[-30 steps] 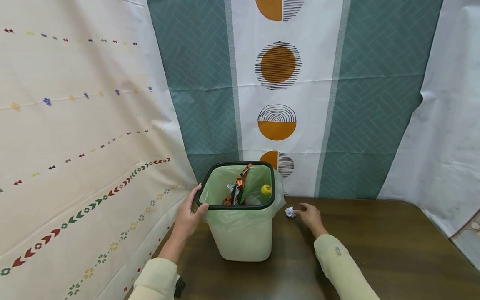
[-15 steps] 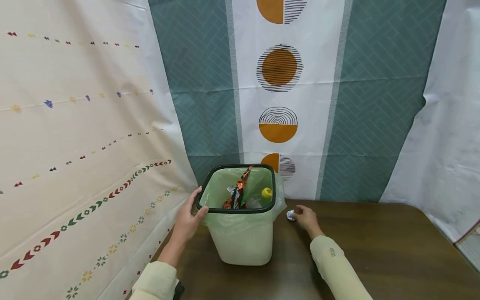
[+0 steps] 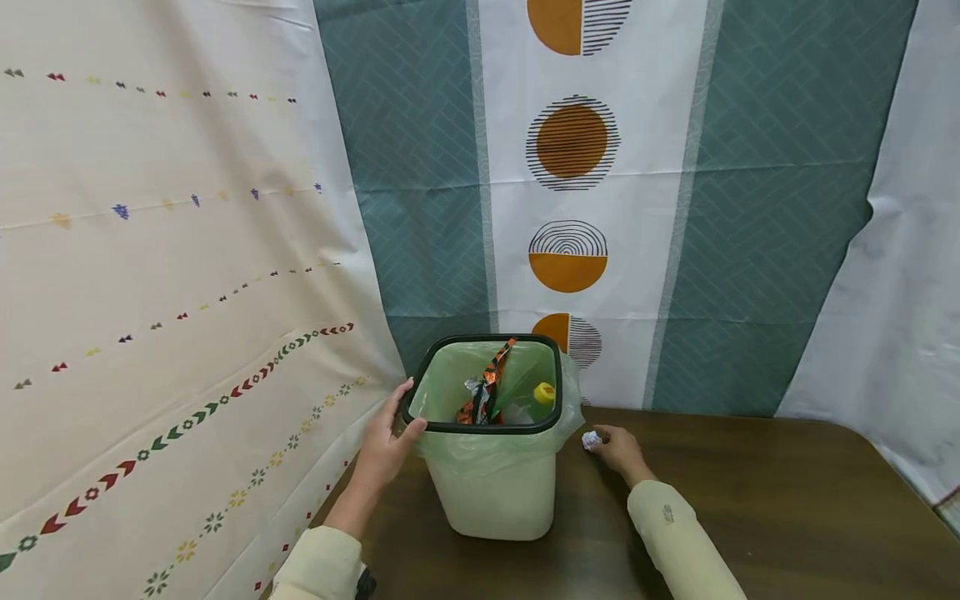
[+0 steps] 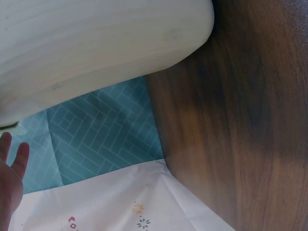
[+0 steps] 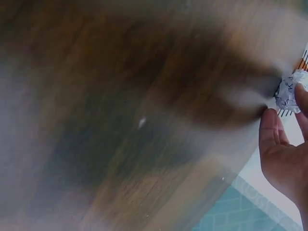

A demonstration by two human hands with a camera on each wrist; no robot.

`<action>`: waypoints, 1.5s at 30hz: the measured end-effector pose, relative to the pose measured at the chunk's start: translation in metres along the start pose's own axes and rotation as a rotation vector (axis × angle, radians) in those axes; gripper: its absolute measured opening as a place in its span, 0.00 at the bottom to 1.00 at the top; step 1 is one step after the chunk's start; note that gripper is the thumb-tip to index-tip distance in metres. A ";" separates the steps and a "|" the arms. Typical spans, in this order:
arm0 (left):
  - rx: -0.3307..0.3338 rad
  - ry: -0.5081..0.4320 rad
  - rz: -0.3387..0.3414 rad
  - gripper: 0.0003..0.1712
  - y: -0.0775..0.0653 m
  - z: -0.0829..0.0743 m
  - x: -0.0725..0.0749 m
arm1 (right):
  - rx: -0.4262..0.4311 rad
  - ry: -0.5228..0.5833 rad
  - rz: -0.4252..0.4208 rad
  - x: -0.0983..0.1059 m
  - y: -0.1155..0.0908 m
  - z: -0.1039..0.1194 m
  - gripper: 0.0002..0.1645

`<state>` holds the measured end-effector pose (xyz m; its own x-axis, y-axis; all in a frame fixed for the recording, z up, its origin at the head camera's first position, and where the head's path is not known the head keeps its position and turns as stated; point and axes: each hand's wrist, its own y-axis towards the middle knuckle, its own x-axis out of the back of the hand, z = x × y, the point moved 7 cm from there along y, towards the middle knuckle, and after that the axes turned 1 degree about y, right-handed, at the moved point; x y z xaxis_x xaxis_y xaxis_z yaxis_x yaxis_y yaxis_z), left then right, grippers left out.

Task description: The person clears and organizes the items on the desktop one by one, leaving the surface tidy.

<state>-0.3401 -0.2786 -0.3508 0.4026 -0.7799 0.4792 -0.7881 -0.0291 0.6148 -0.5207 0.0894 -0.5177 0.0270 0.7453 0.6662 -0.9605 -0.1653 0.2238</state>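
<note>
A pale bin (image 3: 491, 492) with a black rim stands on the table, lined with a translucent green bag (image 3: 480, 450). My left hand (image 3: 382, 446) rests at the rim's left front corner, thumb toward the front and fingers along the side. In the left wrist view the fingers (image 4: 19, 161) are fairly straight beside the bin. To the bin's right, my right hand (image 3: 621, 452) grips a crumpled paper ball (image 3: 591, 440) at the tabletop, with thumb and fingers bent about it. The right wrist view shows a digit overlapping the ball (image 5: 287, 94).
Inside the bin are an orange-and-black wrapper (image 3: 489, 383) and a yellow-capped item (image 3: 544, 393). The brown wooden table (image 3: 780, 500) extends to the right. Patterned cloths (image 3: 420, 233) hang behind and at the left (image 3: 187, 292).
My right hand has come in to the crumpled paper ball, its fingers closing about it. My left hand keeps its place at the bin's rim. The head view has shifted slightly.
</note>
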 end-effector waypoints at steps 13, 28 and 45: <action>0.055 0.003 0.004 0.39 -0.007 0.009 0.000 | -0.092 0.032 -0.052 0.013 -0.029 -0.009 0.17; 0.078 0.030 0.001 0.38 0.000 0.009 0.008 | -0.186 0.169 -0.185 0.069 -0.029 0.029 0.24; 0.083 -0.007 0.030 0.38 0.002 0.002 0.001 | -0.126 0.327 -0.278 0.159 -0.025 0.128 0.28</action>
<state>-0.3426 -0.2805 -0.3506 0.3754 -0.7853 0.4924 -0.8356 -0.0569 0.5463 -0.4576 0.1292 -0.3267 0.2192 0.9188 0.3283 -0.9561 0.1351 0.2601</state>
